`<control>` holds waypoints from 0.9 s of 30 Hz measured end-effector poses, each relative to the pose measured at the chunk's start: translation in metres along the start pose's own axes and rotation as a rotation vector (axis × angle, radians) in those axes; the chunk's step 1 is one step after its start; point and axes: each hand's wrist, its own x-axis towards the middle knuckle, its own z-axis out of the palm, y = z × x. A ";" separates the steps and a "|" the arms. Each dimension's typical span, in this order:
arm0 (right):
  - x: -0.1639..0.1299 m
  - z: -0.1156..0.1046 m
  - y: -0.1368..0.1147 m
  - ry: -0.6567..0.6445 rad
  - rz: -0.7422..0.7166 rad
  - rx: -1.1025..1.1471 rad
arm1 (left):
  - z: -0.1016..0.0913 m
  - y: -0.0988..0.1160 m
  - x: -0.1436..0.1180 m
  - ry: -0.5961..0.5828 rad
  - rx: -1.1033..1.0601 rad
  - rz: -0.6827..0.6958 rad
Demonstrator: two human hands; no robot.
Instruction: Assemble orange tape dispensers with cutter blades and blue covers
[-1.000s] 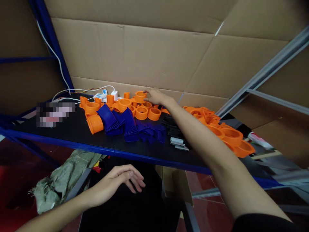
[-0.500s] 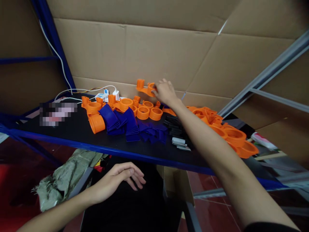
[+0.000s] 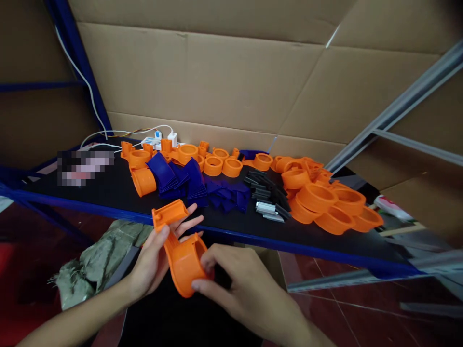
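An orange plastic ring bracket [image 3: 186,265], with a wide ring at one end and a small box-shaped holder at the other, is tilted above my lap. My right hand [image 3: 238,279] pinches the rim of the ring, thumb outside and fingers reaching into the opening. Around the narrow neck near the holder is my left hand [image 3: 154,260], its thumb in front and its fingers partly stretched out behind. On the shelf beyond lie dark blue curved plates [image 3: 197,180], smaller blue pieces [image 3: 229,195], black strips [image 3: 262,185] and a few silvery strips [image 3: 267,209].
More orange brackets stand along the shelf's back [image 3: 213,165] and heap up at the right [image 3: 318,196]. A white power strip [image 3: 152,142] with cables is at the back left. The shelf's blue front edge [image 3: 253,238] lies just beyond my hands; cardboard [image 3: 217,77] walls the back.
My right hand has brought the orange ring bracket from above the back of the shelf down over my lap. My left hand has risen and taken hold of it too.
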 end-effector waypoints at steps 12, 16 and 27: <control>0.029 -0.040 0.055 0.099 0.000 -0.124 | -0.002 0.000 0.006 0.032 0.169 -0.328; 0.033 -0.044 0.093 0.320 0.069 -0.391 | 0.000 -0.002 0.006 0.020 0.203 -0.358; -0.014 -0.090 0.163 0.283 0.469 -0.638 | -0.005 -0.006 0.010 0.018 0.246 -0.406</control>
